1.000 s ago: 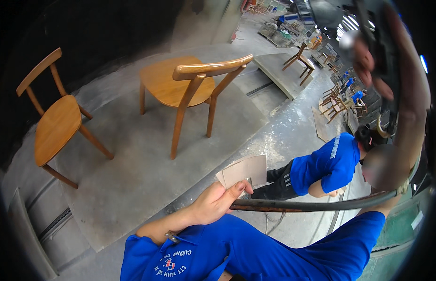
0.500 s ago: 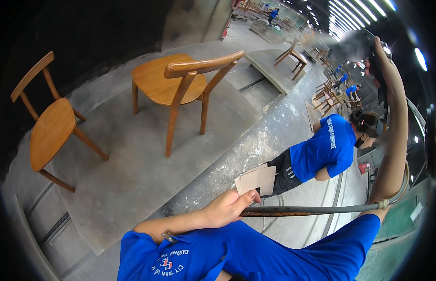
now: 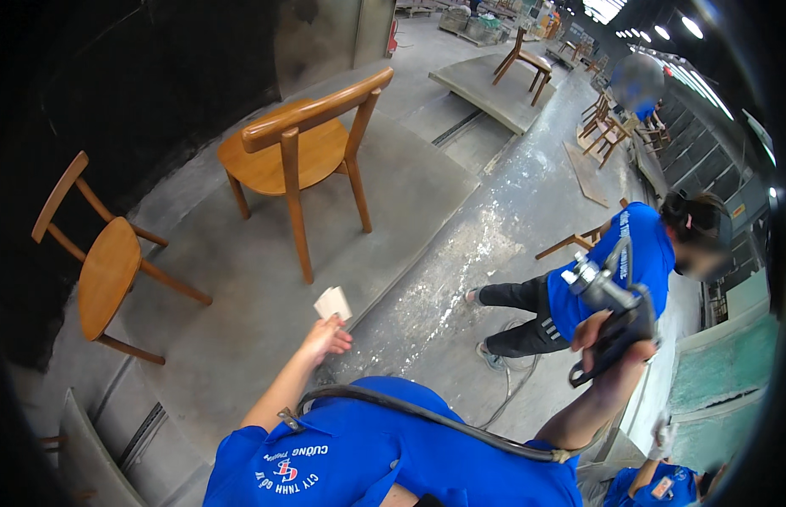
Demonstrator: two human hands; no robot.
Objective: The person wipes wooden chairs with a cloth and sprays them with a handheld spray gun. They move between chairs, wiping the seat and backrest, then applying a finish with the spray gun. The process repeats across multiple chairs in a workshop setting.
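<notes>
Between the fingers of my left hand is a small stack of beige sheets, like sanding paper, held out in front of a wooden chair. My right hand grips a spray gun with a silver metal head and dark body, raised at the right. A grey hose runs across my body toward my right forearm. A second wooden chair stands at the left, apart from both hands.
A co-worker in a blue shirt stands close beyond the spray gun, facing away. Another person's blue sleeve shows at lower right. The near chairs stand on a grey platform. Green-tinted panels are at right; more chairs stand farther back.
My right arm has come down from overhead with the spray gun. My left hand has moved left and away from the hose, still holding the sheets. The hose now hangs across my body.
</notes>
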